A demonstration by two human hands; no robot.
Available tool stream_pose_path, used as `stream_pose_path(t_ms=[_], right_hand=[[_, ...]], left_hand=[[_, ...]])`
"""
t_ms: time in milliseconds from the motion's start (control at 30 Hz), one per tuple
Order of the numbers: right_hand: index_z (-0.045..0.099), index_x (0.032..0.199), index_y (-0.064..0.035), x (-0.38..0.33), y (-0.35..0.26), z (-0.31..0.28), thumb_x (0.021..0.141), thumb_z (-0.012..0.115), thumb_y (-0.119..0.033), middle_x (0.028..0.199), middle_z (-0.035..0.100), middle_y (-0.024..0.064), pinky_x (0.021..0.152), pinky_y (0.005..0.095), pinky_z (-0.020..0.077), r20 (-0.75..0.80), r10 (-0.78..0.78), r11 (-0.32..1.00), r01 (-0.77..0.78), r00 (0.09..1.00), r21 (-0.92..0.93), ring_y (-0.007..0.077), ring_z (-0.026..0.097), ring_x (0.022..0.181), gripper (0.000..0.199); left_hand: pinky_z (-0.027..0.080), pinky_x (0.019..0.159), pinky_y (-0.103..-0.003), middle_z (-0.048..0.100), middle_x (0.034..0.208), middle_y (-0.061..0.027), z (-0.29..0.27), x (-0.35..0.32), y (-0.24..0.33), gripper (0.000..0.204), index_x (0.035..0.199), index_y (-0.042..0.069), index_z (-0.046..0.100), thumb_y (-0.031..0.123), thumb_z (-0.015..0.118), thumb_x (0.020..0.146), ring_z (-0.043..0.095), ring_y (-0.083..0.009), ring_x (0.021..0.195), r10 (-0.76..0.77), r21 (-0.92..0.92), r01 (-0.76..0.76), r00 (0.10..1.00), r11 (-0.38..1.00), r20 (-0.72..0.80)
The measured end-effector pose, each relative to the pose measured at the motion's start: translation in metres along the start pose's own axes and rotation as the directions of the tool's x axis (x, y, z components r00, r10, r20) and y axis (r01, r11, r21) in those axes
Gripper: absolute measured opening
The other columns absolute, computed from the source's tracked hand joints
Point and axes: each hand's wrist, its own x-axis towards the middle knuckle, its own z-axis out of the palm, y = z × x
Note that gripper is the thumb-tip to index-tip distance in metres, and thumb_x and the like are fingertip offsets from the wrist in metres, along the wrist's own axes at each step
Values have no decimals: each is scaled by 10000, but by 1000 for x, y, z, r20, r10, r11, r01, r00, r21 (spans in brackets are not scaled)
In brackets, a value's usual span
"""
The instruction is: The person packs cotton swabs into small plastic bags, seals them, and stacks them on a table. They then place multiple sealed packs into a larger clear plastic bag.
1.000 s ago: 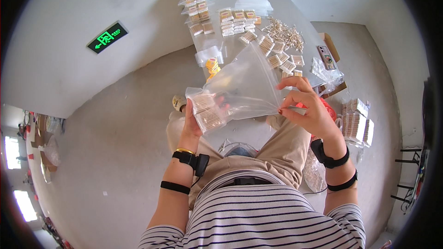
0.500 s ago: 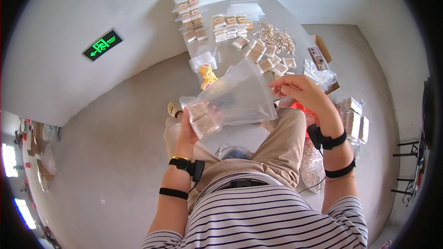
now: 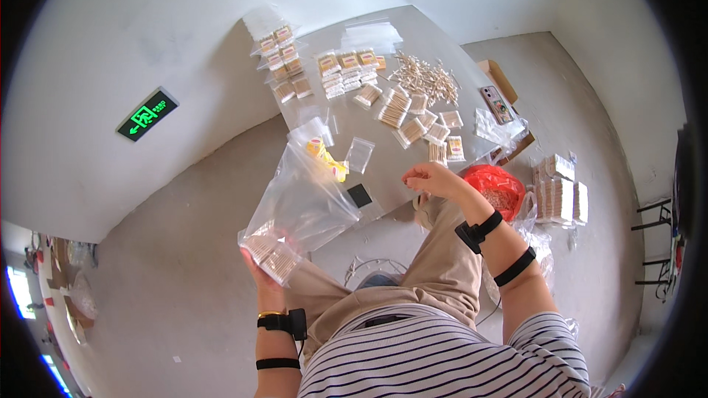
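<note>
My left hand grips the bottom of a large clear plastic bag that holds several small packets of wooden sticks at its lower end. The bag's mouth points up toward the grey table. My right hand hovers empty over the table's near edge, fingers loosely curled, apart from the bag. On the table lie small clear packets of sticks, a loose pile of sticks and empty small bags.
A red plastic bag sits by the table's right corner. Stacks of packed sticks lie on the floor at right. A phone and a cardboard box sit at the table's far right. A yellow item lies behind the big bag.
My right hand has let go of the big bag and moved right to the table edge. My left hand has lowered the bag down and left.
</note>
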Motion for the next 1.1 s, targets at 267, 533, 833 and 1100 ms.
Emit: stream_pose_path(t_ms=[267, 533, 833, 1100], right_hand=[[727, 1089, -35, 113, 1, 32, 882, 738, -259, 952, 740, 105, 806, 350, 536, -3, -175, 981, 174, 985, -88, 199, 684, 893, 305], [665, 1174, -38, 335, -88, 72, 845, 748, -367, 1081, 706, 182, 901, 426, 543, -201, -292, 912, 209, 935, -353, 334, 686, 1061, 472], [492, 1403, -199, 469, -129, 103, 902, 676, -258, 1371, 478, 280, 980, 488, 507, -464, -287, 726, -125, 838, -676, 430, 520, 1245, 537], [584, 1255, -136, 493, -117, 89, 863, 714, -223, 1210, 540, 247, 948, 472, 522, -443, -291, 634, -176, 848, -753, 419, 536, 1150, 422]], left_hand=[[518, 938, -590, 592, 1344, -149, 3, 5, 24, 926, 1402, 89, 530, 829, 505, 845, 615, -364, 1133, 171, -145, -197, 970, 970, -173], [519, 995, -515, 562, 1397, -93, -34, 14, 50, 870, 1479, 138, 458, 781, 492, 894, 562, -324, 1241, 237, 89, -229, 968, 969, -87], [473, 1067, -507, 543, 1433, -121, -85, 17, 57, 912, 1493, 122, 448, 798, 485, 883, 540, -328, 1275, 375, 257, -286, 819, 923, -435], [472, 1075, -518, 506, 1487, -131, -109, 16, 62, 951, 1523, 110, 411, 808, 472, 881, 531, -339, 1300, 287, 118, -263, 899, 958, -329]])
